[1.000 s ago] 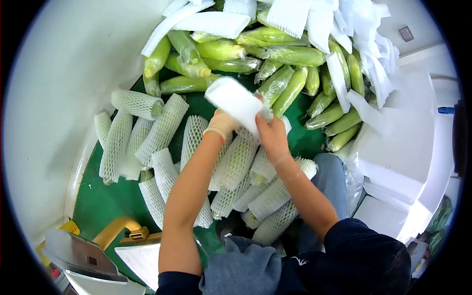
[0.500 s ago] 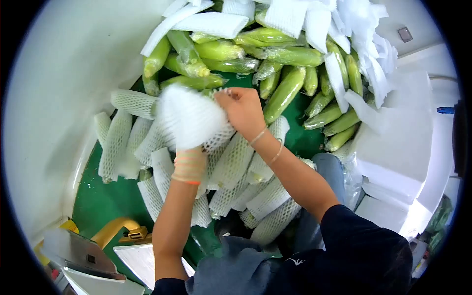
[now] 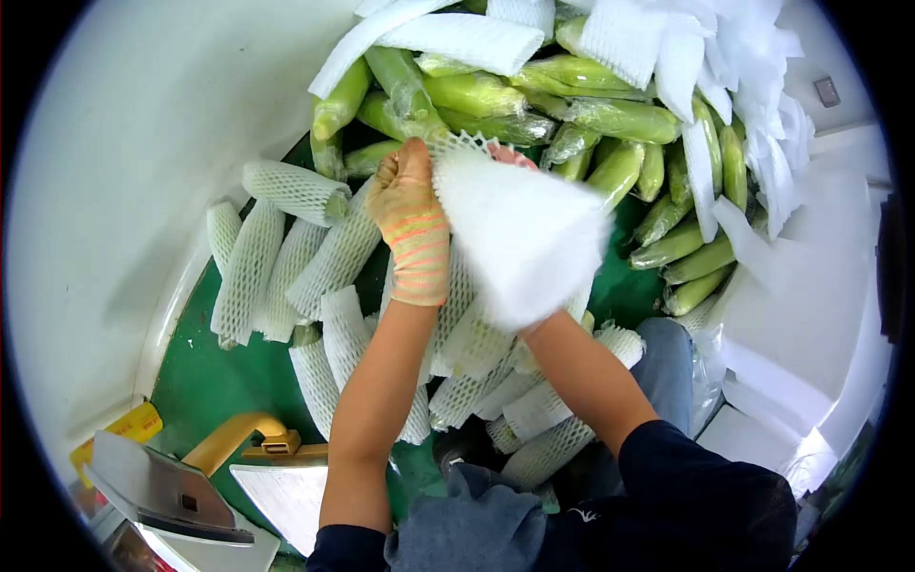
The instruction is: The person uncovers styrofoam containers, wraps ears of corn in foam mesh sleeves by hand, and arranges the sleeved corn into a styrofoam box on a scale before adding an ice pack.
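Note:
A white foam net sleeve (image 3: 519,229) is spread wide between my hands, its right side blurred. My left hand (image 3: 413,224), in a striped glove, is closed on the sleeve's left edge. My right hand (image 3: 513,157) is mostly behind the sleeve; only some fingertips show at its top edge, so its grip is hidden. Below and around my forearms lie several corn ears in foam nets (image 3: 250,272). Unsleeved green corn ears (image 3: 624,121) in clear film are piled beyond my hands.
More white foam sleeves (image 3: 462,40) lie over the corn pile and at the upper right. A yellow-handled object (image 3: 229,440) stands at the lower left near a white panel (image 3: 286,496). White boxes (image 3: 791,334) are at the right, above a green surface (image 3: 233,381).
The foam sleeve has swung from left to right and opened out. My left hand has risen to its upper left edge, while my right hand has gone behind it.

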The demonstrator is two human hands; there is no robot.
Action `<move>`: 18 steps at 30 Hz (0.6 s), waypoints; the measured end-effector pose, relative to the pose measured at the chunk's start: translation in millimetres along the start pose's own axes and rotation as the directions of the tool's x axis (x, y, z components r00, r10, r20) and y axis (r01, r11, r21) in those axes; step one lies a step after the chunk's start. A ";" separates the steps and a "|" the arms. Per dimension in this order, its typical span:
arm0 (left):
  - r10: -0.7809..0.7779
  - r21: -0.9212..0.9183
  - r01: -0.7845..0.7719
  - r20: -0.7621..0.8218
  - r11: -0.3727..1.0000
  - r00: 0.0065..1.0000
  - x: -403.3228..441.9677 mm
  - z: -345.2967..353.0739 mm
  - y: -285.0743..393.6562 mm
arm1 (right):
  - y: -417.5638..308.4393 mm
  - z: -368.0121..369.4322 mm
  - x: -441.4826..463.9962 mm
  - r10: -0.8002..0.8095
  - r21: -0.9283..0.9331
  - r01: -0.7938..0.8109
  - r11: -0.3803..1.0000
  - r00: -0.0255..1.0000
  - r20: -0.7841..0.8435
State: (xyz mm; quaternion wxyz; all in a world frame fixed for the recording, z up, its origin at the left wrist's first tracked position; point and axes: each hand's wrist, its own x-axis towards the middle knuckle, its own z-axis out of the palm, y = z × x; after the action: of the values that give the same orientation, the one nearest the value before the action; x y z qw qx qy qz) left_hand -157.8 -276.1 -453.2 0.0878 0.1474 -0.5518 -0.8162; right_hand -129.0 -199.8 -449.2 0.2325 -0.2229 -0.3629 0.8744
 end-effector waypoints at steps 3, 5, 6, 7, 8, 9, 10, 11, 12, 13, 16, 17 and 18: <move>0.149 0.298 -0.183 0.135 0.937 0.980 19.2 -20.2 -25.7 | 27.7 -21.8 40.6 -0.058 -0.508 0.077 0.858 0.997 0.054; 0.341 0.656 -0.524 0.398 0.543 0.852 36.7 -48.4 -67.4 | 62.6 -42.9 72.7 0.032 -0.778 0.018 0.628 0.998 0.049; 0.421 0.800 -0.585 0.489 0.132 0.764 36.8 -48.4 -65.9 | 59.7 -40.0 76.2 0.026 -0.772 0.019 0.636 0.999 0.046; 0.158 0.883 -0.455 0.437 0.112 0.886 32.0 -38.3 -45.1 | 55.0 -38.8 75.5 0.019 -0.856 0.015 0.517 0.999 0.029; -0.104 0.944 -0.326 0.330 0.054 0.938 28.4 -29.9 -30.0 | 49.8 -36.9 74.4 0.006 -0.923 0.015 0.385 1.000 0.019; -0.095 0.939 -0.340 0.344 0.059 0.934 40.5 -41.7 -45.4 | 48.5 -37.2 74.4 -0.011 -0.920 0.024 0.390 1.000 0.021; -0.047 0.922 -0.366 0.374 0.128 0.926 41.8 -43.8 -41.0 | 48.7 -38.7 72.4 0.156 -0.926 0.013 0.378 0.985 0.077; 0.035 0.871 -0.391 0.399 0.297 0.916 43.2 -48.8 -36.3 | 47.9 -42.5 72.0 0.314 -0.934 0.002 0.359 0.941 0.123; 0.105 0.746 -0.404 0.415 0.529 0.904 39.2 -47.6 -17.1 | 38.7 -39.0 59.2 0.337 -0.916 0.149 0.373 0.898 0.283; 0.092 0.584 -0.359 0.435 0.728 0.896 29.1 -43.6 9.0 | 21.2 -30.9 34.7 0.360 -0.880 0.284 0.381 0.831 0.424; -0.087 0.307 -0.126 0.595 0.943 0.799 -11.4 -31.1 72.2 | -39.3 -15.3 -23.7 0.474 -0.821 0.489 0.296 0.671 0.570; -0.157 0.293 -0.047 0.633 0.955 0.758 -21.5 -29.6 87.5 | -69.3 -15.1 -36.3 0.542 -0.774 0.507 0.379 0.556 0.630; -0.151 0.275 -0.041 0.642 0.961 0.751 -28.4 -37.3 91.9 | -100.1 -17.8 -40.9 0.595 -0.720 0.517 0.464 0.420 0.685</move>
State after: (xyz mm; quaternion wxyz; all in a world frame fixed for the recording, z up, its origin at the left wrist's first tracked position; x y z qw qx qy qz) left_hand -120.3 -334.5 -377.0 -0.1571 -0.1219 -0.6490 -0.7343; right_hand -62.2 -150.7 -377.6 -0.1814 0.1911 -0.8118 0.5211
